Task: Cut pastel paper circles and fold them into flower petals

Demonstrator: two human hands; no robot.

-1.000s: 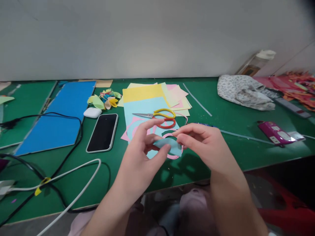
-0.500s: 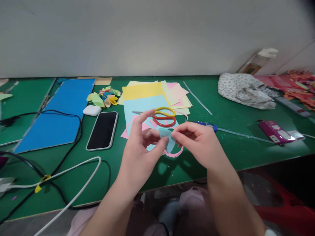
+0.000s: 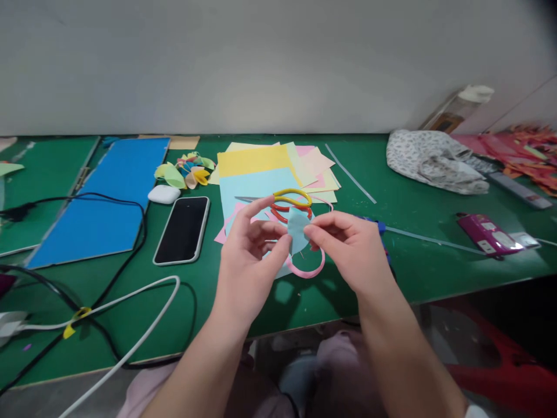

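Between my two hands is a small light-blue paper piece (image 3: 297, 233) with a rounded lower edge, raised above the table. My left hand (image 3: 256, 249) pinches its left edge between thumb and fingers, the index finger stretched out above. With thumb and index finger, my right hand (image 3: 343, 241) grips its right edge. Just behind the piece lie scissors (image 3: 292, 196) with yellow and red handles, partly covered by it. Under them are a light-blue sheet (image 3: 243, 184) and pink paper scraps (image 3: 308, 273), one a curved strip.
Yellow and pastel sheets (image 3: 256, 162) are stacked behind. To the left are a phone (image 3: 183, 230), a white earbud case (image 3: 164, 194), paper petals (image 3: 188, 170), a blue board (image 3: 104, 203) and cables (image 3: 148, 325). A blue cutter (image 3: 380, 226), a purple box (image 3: 487, 234) and a patterned cloth (image 3: 430, 159) are rightward.
The light-blue paper piece has turned and come up slightly, so its broad face shows and hides more of the red scissor handle. Both hands have shifted only a little.
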